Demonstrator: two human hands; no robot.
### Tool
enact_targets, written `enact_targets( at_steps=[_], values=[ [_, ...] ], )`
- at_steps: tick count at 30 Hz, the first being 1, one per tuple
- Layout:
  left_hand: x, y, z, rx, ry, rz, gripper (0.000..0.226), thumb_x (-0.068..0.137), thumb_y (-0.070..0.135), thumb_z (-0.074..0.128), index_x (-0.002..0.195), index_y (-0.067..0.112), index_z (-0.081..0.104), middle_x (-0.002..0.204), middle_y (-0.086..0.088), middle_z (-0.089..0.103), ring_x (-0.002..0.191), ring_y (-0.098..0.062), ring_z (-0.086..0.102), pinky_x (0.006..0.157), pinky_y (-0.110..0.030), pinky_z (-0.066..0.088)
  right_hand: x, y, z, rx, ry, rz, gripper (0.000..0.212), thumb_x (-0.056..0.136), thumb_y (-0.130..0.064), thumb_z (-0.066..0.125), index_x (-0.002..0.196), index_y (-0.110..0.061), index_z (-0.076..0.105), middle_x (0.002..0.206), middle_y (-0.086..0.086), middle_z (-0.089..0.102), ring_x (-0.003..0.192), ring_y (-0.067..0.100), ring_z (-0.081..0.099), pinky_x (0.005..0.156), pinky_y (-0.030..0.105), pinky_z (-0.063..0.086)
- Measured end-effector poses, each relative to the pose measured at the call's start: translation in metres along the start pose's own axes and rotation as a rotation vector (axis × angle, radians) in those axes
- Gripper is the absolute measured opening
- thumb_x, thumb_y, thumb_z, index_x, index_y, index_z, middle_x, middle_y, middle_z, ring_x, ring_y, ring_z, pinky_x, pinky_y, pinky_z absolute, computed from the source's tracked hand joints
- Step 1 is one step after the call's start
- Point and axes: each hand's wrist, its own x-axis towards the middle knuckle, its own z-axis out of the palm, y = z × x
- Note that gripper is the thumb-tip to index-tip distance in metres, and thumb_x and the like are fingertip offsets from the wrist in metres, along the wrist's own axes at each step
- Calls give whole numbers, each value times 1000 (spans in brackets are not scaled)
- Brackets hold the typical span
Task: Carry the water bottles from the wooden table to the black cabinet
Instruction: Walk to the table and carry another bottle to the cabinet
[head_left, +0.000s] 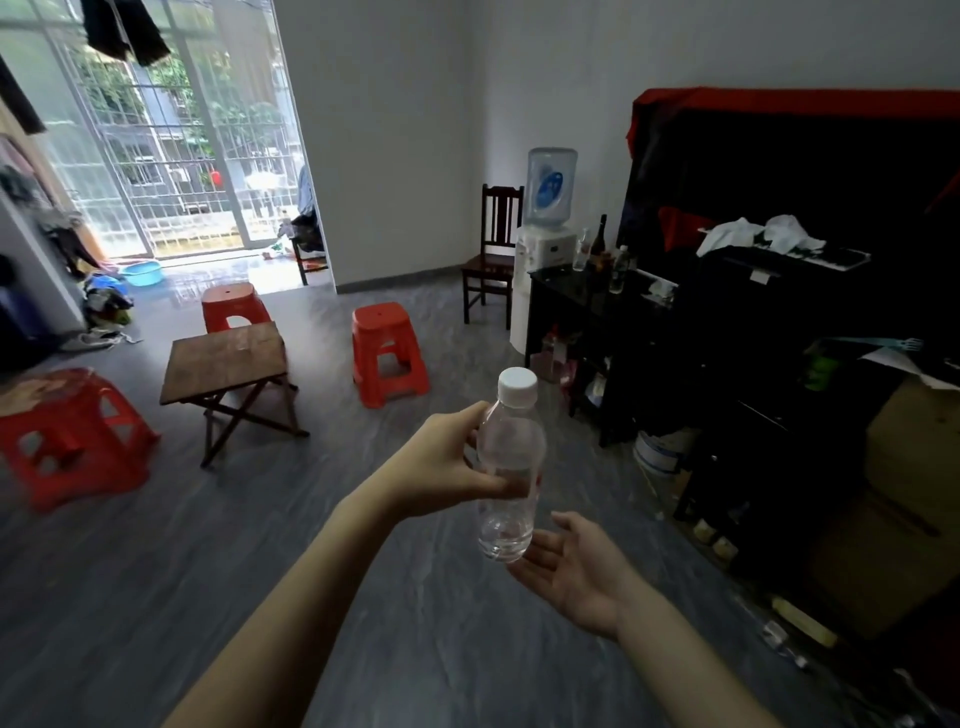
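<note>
The left hand (441, 462) gripped a clear plastic water bottle with a white cap (509, 467) upright by its middle. The right hand (576, 566) lay palm-up, fingers relaxed, just under its base. The black cabinet (587, 322) stood beyond, right of the hands; the small wooden folding table (226, 358) beyond, left.

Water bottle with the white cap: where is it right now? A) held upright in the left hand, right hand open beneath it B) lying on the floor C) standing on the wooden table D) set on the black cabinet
A: the left hand grips the water bottle upright in mid-air, with the right hand open, palm up, just under its base.
</note>
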Motion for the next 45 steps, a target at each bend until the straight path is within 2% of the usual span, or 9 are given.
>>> enact_targets(
  at_steps=[5, 9, 16, 20, 23, 31, 35, 40, 45],
  values=[
    [35, -41, -23, 5, 3, -16, 52, 73, 34, 89, 118, 22, 65, 104, 9, 74, 93, -5, 70, 82, -31, 58, 49, -26, 21, 12, -2, 24, 49, 96, -28, 41, 116, 14, 57, 108, 28, 62, 93, 35, 61, 86, 40, 51],
    [78, -80, -56, 10, 15, -10, 51, 72, 37, 88, 116, 25, 64, 102, 10, 74, 92, -8, 69, 80, -35, 59, 98, -58, 52, 35, -17, 4, 49, 97, -27, 41, 113, 17, 56, 111, 31, 61, 99, 39, 60, 88, 43, 50],
    [159, -138, -114, 2, 30, 21, 56, 69, 52, 84, 114, 26, 64, 101, 17, 71, 93, 2, 68, 73, -14, 51, 186, -122, 115, -11, -29, 3, 52, 96, -28, 42, 109, 19, 58, 109, 34, 64, 101, 42, 60, 89, 45, 50],
    [207, -165, -140, -25, 25, 6, 58, 69, 48, 84, 118, 24, 64, 105, 12, 74, 97, 0, 70, 84, -28, 58, 229, -154, 136, 41, -35, -4, 51, 95, -28, 43, 110, 19, 57, 107, 34, 65, 99, 43, 62, 86, 45, 51],
    [242, -186, -150, -23, -2, -4, 55, 71, 43, 86, 116, 22, 64, 105, 8, 75, 99, -6, 71, 89, -42, 59, 260, -175, 142, 62, -30, -13, 52, 95, -29, 44, 112, 19, 56, 108, 34, 65, 102, 43, 62, 85, 46, 51],
    [353, -245, -148, 5, -58, -19, 57, 69, 41, 88, 115, 19, 64, 105, 7, 75, 99, -9, 71, 88, -45, 58, 354, -245, 139, 101, 20, -16, 53, 95, -29, 43, 113, 19, 55, 105, 34, 65, 99, 43, 61, 89, 46, 50],
    [429, -269, -145, 20, -86, -13, 57, 68, 42, 88, 114, 21, 64, 105, 9, 75, 99, -8, 71, 87, -42, 58, 403, -303, 133, 121, 30, -34, 50, 94, -28, 43, 106, 19, 58, 99, 34, 65, 93, 43, 60, 89, 45, 46],
    [523, -294, -139, 17, -80, -15, 53, 70, 38, 90, 114, 28, 64, 102, 14, 75, 94, -3, 71, 80, -26, 59, 460, -383, 123, 103, 33, -41, 50, 95, -30, 43, 105, 16, 60, 96, 31, 65, 84, 40, 62, 77, 42, 52],
    [595, -318, -128, -1, -80, -33, 53, 69, 42, 88, 114, 27, 64, 103, 13, 75, 94, -4, 72, 83, -33, 59, 508, -443, 112, 133, 69, -30, 53, 96, -30, 42, 113, 18, 57, 111, 34, 60, 93, 42, 59, 86, 44, 47]
  ],
)
